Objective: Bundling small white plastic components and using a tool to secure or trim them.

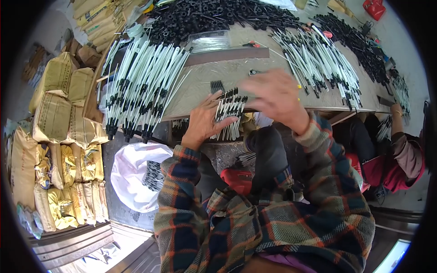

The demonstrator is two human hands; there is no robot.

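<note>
Down from the head camera, one view only:

- Left hand (203, 123) lies at the near edge of the table (205, 84), its fingers closed around a small bundle of white rods with black tips (229, 113); the thumb presses across the rods from the near side.
- That bundle fans out just beyond the left fingers, its black ends pointing away from the person and its pale ends hanging over the table edge.
- Right hand (276, 95) hovers just to the right of the bundle and slightly above it, fingers spread and apart; it is blurred, so I cannot tell whether the fingertips touch the rods.
- Far to the left of the left hand, a big heap of the same white rods (143, 86) lies slanted on the table, black ends toward the near edge.
- To the right of the right hand, another heap of white rods (318, 61) spreads over the table.
- Beyond both hands, at the far side, lies a mass of black parts (214, 18).
- Below the left hand, on the floor, sits a white bag (132, 173) with dark pieces in it.
- Well to the left stand stacked yellow sacks (59, 132).
- At the far right, another person's hand (397, 111) rests at the table edge, above a red sleeve.
</note>
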